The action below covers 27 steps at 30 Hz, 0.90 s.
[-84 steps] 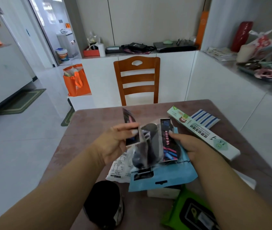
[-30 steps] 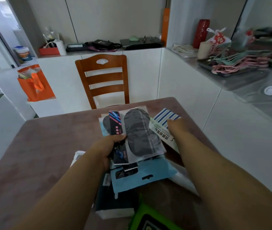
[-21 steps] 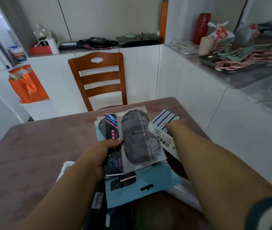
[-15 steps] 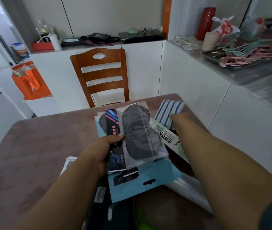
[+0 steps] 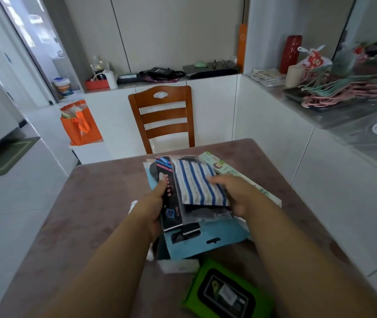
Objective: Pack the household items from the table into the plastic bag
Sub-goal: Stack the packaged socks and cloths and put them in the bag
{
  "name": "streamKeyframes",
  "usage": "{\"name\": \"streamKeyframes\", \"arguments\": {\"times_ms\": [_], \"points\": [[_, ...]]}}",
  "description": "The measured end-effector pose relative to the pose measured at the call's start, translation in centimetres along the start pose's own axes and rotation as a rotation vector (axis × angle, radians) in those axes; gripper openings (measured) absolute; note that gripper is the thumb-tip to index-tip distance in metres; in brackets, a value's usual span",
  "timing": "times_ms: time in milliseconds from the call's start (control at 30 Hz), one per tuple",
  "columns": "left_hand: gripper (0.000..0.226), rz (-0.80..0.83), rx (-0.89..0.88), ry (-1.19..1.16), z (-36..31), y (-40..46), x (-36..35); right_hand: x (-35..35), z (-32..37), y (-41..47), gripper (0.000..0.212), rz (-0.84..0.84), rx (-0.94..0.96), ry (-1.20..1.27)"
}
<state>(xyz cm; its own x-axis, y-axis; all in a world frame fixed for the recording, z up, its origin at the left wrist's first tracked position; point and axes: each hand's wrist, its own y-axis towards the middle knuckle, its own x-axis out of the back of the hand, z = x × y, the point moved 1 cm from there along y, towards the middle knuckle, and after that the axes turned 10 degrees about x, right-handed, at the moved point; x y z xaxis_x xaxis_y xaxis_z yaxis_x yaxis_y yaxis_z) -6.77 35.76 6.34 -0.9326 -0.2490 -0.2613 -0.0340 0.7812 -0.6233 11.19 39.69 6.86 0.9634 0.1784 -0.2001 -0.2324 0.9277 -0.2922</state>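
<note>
My left hand (image 5: 154, 207) grips a stack of flat packets (image 5: 170, 211) by its left edge, above the brownish table (image 5: 95, 216); a blue card pack (image 5: 208, 244) sits at the stack's bottom. My right hand (image 5: 235, 191) holds a blue-and-white striped cloth (image 5: 196, 182) flat on top of the stack. A long white-and-green box (image 5: 231, 173) lies on the table just right of the stack. A green wet-wipes pack (image 5: 226, 294) and a white box (image 5: 178, 267) lie near the front edge. No plastic bag is clearly seen.
A wooden chair (image 5: 162, 118) stands at the table's far side. An orange tote bag (image 5: 79, 125) sits on the floor to the left. White counters at the back and right carry clutter, including a tray of hangers (image 5: 336, 95).
My right hand reached to the striped cloth at the table's far right, picked it up and brought it left onto the stack held by my left hand.
</note>
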Motion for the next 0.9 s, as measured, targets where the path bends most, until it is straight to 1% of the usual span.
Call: {"name": "streamKeyframes", "arguments": {"times_ms": [33, 67, 133, 167, 267, 333, 433, 533, 600, 733, 800, 900], "points": [[0.047, 0.005, 0.003, 0.020, 0.2, -1.2, 0.2, -0.5, -0.2, -1.0, 0.018, 0.001, 0.015, -0.009], [0.047, 0.007, 0.004, 0.052, 0.3, -2.5, 0.4, -0.9, -0.3, -1.9, 0.026, -0.007, 0.038, -0.033], [0.041, -0.010, 0.009, 0.130, 0.6, -5.0, 0.9, -1.7, -0.4, -3.9, 0.050, -0.014, 0.073, -0.074], [0.038, -0.021, 0.019, 0.160, 0.6, -6.3, 1.2, -2.2, -0.4, -5.0, 0.053, -0.002, 0.073, -0.067], [0.028, -0.030, 0.048, 0.230, 0.9, -10.2, 1.9, -3.4, -0.6, -8.4, 0.040, 0.104, 0.025, 0.000], [0.028, -0.047, 0.049, 0.256, 1.3, -12.7, 2.6, -4.5, -0.9, -10.5, 0.033, 0.162, 0.019, 0.023], [0.036, -0.049, 0.066, 0.288, 2.2, -16.2, 4.1, -6.1, -1.9, -13.4, 0.025, 0.180, 0.020, 0.074], [0.028, -0.057, 0.071, 0.323, 3.3, -19.6, 5.4, -7.6, -3.0, -16.3, 0.022, 0.196, 0.012, 0.125], [0.029, -0.086, 0.057, 0.339, 3.8, -21.8, 6.5, -8.5, -3.8, -18.0, 0.017, 0.192, 0.007, 0.155], [0.043, -0.159, 0.011, 0.412, 4.7, -25.3, 9.8, -10.1, -5.3, -20.8, 0.029, 0.175, -0.001, 0.165], [0.042, -0.214, -0.003, 0.444, 5.3, -27.4, 11.5, -11.1, -6.1, -22.2, 0.033, 0.195, -0.022, 0.161], [0.045, -0.262, 0.003, 0.468, 6.1, -30.3, 13.5, -12.4, -7.1, -24.3, 0.026, 0.255, -0.058, 0.132]]}}
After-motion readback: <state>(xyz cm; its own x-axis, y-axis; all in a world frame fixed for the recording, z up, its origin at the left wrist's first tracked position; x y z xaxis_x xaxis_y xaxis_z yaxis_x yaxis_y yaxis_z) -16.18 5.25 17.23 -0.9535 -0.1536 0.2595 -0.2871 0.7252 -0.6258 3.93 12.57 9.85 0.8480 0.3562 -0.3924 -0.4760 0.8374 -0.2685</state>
